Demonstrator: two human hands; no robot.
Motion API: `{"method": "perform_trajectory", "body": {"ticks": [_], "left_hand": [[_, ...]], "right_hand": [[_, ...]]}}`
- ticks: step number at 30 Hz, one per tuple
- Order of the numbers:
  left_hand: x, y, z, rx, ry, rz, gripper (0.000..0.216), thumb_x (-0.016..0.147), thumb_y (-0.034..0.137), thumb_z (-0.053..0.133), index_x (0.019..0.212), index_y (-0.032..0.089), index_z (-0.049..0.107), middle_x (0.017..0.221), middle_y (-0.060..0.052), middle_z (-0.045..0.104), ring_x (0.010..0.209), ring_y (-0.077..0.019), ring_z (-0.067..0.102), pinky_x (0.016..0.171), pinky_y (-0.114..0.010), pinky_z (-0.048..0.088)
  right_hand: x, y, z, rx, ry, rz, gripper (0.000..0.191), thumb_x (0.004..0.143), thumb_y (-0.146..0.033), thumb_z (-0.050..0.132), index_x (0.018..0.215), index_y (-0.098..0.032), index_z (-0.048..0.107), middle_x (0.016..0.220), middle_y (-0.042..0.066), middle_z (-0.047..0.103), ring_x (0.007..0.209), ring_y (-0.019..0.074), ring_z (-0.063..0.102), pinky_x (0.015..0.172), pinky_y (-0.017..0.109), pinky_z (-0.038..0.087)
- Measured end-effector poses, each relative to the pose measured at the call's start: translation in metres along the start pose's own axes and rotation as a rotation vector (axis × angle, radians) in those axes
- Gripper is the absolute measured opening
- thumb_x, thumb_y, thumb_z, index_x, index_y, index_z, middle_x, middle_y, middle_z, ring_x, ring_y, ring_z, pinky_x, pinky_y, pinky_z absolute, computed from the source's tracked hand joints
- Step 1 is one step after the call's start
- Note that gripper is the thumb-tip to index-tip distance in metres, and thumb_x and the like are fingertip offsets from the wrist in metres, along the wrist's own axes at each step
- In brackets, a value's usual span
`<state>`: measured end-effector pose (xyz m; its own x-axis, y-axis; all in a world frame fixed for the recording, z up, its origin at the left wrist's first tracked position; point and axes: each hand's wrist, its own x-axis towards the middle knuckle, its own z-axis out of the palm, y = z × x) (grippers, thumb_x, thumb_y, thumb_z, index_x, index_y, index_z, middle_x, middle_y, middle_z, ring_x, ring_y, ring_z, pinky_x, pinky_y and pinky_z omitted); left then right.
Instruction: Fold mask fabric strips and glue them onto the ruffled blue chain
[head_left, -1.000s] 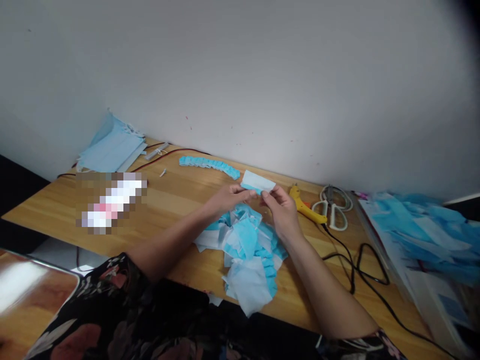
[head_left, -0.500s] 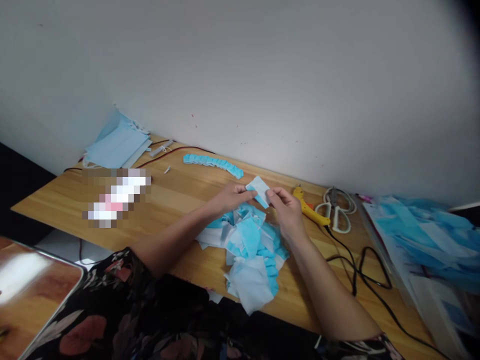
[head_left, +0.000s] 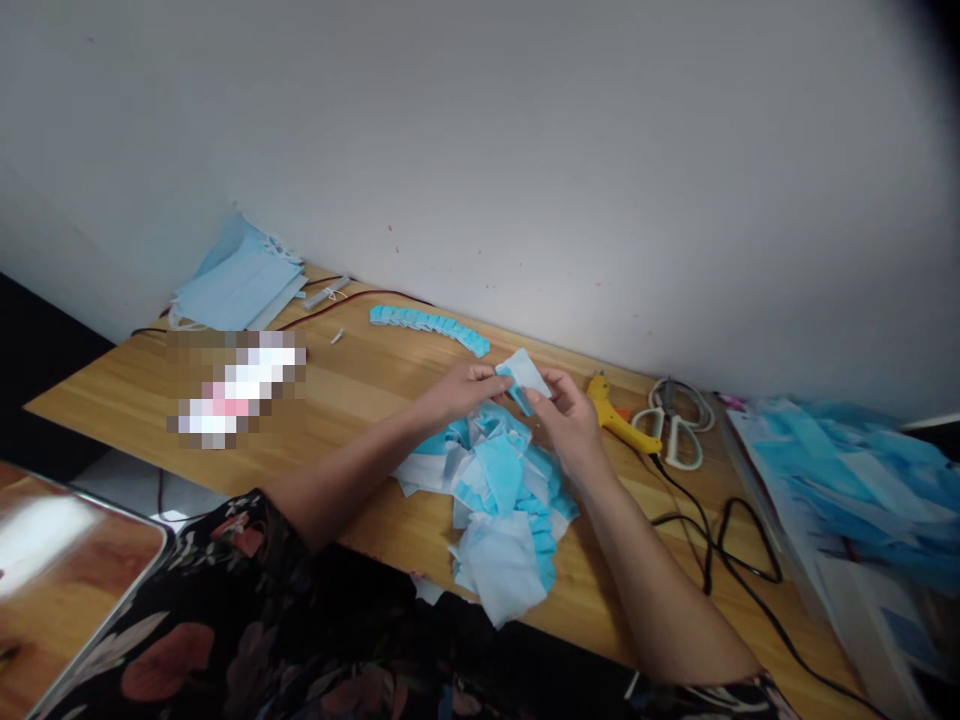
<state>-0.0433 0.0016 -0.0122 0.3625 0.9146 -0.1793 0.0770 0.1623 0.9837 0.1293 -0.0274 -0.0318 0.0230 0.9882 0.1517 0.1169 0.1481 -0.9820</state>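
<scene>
A small white and blue piece of mask fabric (head_left: 531,372) is held between my two hands, above the table. My left hand (head_left: 471,388) pinches its left edge, thumb on top. My right hand (head_left: 568,408) grips the right side, with the thumb pressed on the lower part and fingers behind. Below my hands lies a loose heap of cut blue and white mask fabric (head_left: 499,475). Beyond them, near the wall, rests a curved strip of overlapping folded blue pieces (head_left: 431,325).
To the right lie a yellow glue gun (head_left: 626,425) and white-handled scissors (head_left: 667,430), with a black cord (head_left: 720,550) trailing forward. A bin of blue fabric (head_left: 862,470) stands far right. Flat face masks (head_left: 240,285) are stacked back left, near a blurred-out bright object (head_left: 251,385).
The fabric piece has been turned slightly, and my right thumb has shifted lower and left across it. My left hand stays pinched on its edge.
</scene>
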Motion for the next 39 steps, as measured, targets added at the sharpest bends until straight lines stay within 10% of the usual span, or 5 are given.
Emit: {"method": "perform_trajectory", "body": {"ticks": [16, 27, 39], "left_hand": [[0.002, -0.003, 0.0, -0.148, -0.021, 0.04, 0.023, 0.078, 0.031, 0.067, 0.068, 0.011, 0.065, 0.061, 0.0, 0.061, 0.056, -0.0088, 0.052, 0.058, -0.022, 0.04], [0.008, -0.007, -0.004, -0.405, -0.074, 0.032, 0.019, 0.08, 0.025, 0.065, 0.069, 0.009, 0.063, 0.064, -0.003, 0.062, 0.06, -0.0094, 0.055, 0.069, -0.027, 0.044], [0.003, -0.003, -0.002, -0.025, -0.012, 0.084, 0.027, 0.079, 0.033, 0.063, 0.062, 0.012, 0.062, 0.058, 0.001, 0.057, 0.056, -0.0085, 0.048, 0.057, -0.022, 0.036]], "right_hand": [[-0.001, 0.003, -0.004, -0.093, 0.007, -0.112, 0.041, 0.085, -0.04, 0.063, 0.123, -0.026, 0.057, 0.089, 0.002, 0.069, 0.077, 0.0179, 0.063, 0.073, 0.032, 0.052], [0.009, 0.0, -0.022, -0.778, 0.015, -0.725, 0.055, 0.085, -0.018, 0.056, 0.137, -0.031, 0.046, 0.136, 0.008, 0.054, 0.128, 0.0274, 0.047, 0.105, 0.052, 0.04], [0.005, -0.002, -0.016, -0.625, -0.062, -0.686, 0.013, 0.084, -0.024, 0.064, 0.088, -0.032, 0.073, 0.126, 0.002, 0.063, 0.122, 0.0271, 0.052, 0.098, 0.05, 0.045]]}}
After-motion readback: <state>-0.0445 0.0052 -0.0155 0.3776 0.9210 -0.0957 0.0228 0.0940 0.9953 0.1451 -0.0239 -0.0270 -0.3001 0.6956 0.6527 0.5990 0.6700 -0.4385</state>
